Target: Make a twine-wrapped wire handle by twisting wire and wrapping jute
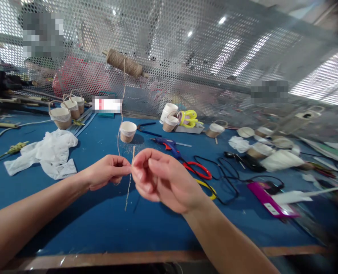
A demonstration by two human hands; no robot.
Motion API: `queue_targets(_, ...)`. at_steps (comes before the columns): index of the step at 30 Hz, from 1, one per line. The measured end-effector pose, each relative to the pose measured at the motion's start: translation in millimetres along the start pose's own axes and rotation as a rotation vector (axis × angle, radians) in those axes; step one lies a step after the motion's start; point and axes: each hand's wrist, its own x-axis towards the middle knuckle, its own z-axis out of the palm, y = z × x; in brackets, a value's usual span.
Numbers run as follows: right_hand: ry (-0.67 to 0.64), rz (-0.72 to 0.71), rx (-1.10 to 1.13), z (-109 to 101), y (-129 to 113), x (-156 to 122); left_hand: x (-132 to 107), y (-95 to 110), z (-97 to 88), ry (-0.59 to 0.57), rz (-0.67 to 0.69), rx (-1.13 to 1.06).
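My left hand (107,171) and my right hand (160,179) meet above the blue table (100,224), both pinching a thin jute twine (122,95). The twine runs up from my fingers to a spool of twine (124,62) fixed on the perforated metal screen. A short loose end (128,192) hangs down below my fingertips, and another stub sticks up between the hands. A paper cup wrapped in twine (127,131) stands just behind my hands.
White cloth (47,152) lies at left, small twine-wrapped baskets (67,110) behind it. A blue glue gun (169,144), red scissors (199,170), black cable, a purple card (268,199) and more cups (170,118) lie to the right. The table's wooden edge runs near me.
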Motion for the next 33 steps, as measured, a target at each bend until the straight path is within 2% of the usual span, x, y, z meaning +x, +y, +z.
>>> queue_targets(3, -0.014, 0.02, 0.226, -19, 5, 17, 4, -5, -5.2, -0.04, -0.051, -0.077)
queue_targets(6, -0.015, 0.037, 0.305, -39, 19, 23, 7, -8, -8.9, -0.022, -0.068, -0.082)
queue_targets(11, 0.151, 0.102, 0.225, -59, 33, 30, 10, -10, -8.1, 0.002, -0.099, -0.12)
queue_targets(14, 0.288, 0.073, 0.161, -67, 39, 33, 11, -11, -7.4, -0.006, -0.117, -0.134)
queue_targets(17, 0.342, 0.077, 0.039, -69, 45, 34, 11, -13, -7.0, -0.045, -0.137, -0.181)
queue_targets(23, 0.138, 0.084, -0.12, -58, 46, 34, 5, -8, -1.8, -0.162, -0.147, -0.221)
queue_targets(26, 0.164, 0.051, -0.255, -56, 46, 35, 4, -7, -0.7, -0.134, -0.133, -0.143)
queue_targets(33, 0.291, -0.026, -0.513, -53, 51, 37, 7, -9, -5.0, 0.011, -0.024, 0.208)
